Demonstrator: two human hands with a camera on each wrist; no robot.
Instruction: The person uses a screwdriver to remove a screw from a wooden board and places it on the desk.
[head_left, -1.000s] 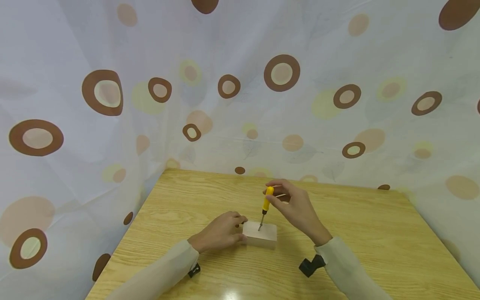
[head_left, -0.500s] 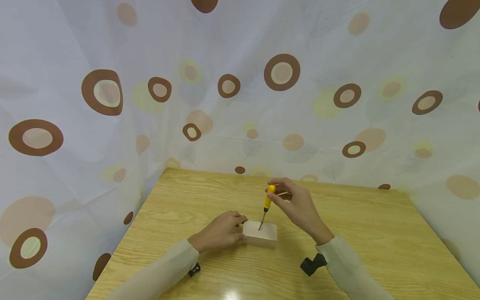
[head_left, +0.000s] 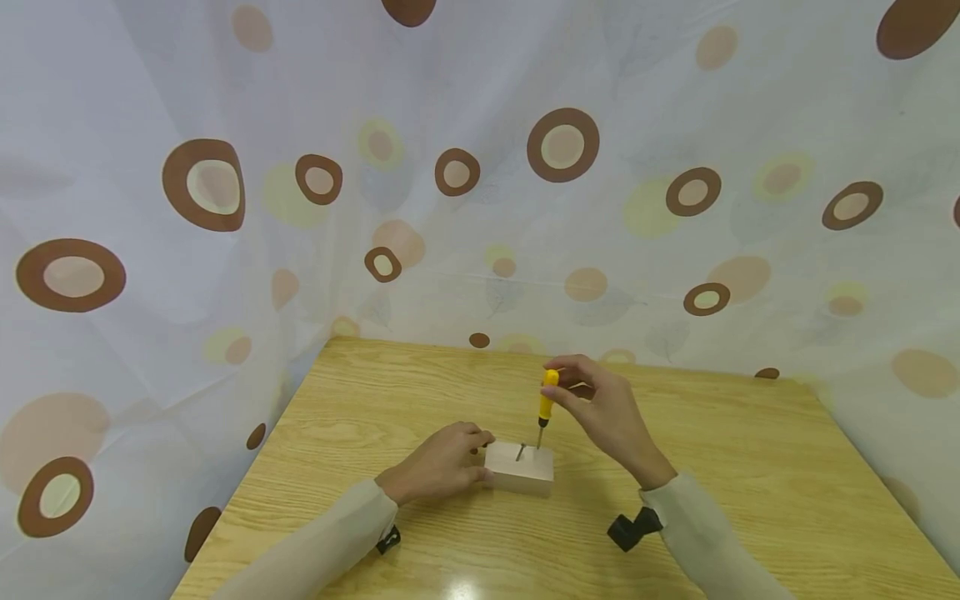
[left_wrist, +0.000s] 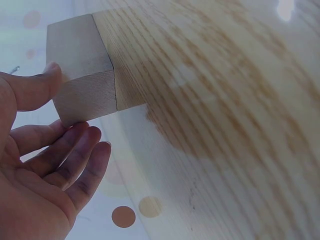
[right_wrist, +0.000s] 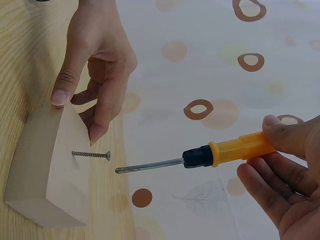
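Observation:
A pale wooden block point(head_left: 522, 477) lies on the table, its left end pinched between the thumb and fingers of my left hand point(head_left: 438, 467). From the block's top face a metal screw point(right_wrist: 92, 155) stands up, only partly sunk in the wood. My right hand point(head_left: 606, 412) holds a yellow-handled screwdriver point(head_left: 548, 400) between thumb and fingers, shaft pointing down. In the right wrist view the screwdriver's tip point(right_wrist: 120, 170) is apart from the screw head, a short gap between them. The left wrist view shows my thumb point(left_wrist: 42, 87) on one side of the block and fingertips at the other.
The wood-grained table point(head_left: 360, 392) extends on all sides of the block. Behind and beside it hangs a white sheet point(head_left: 480, 108) with brown and pastel circles. Black wrist mounts point(head_left: 633, 528) sit below the sleeves.
The screwdriver was in line with the screw; my right hand has lifted it off and shifted it right, baring the screw. My left hand and the block stay in place.

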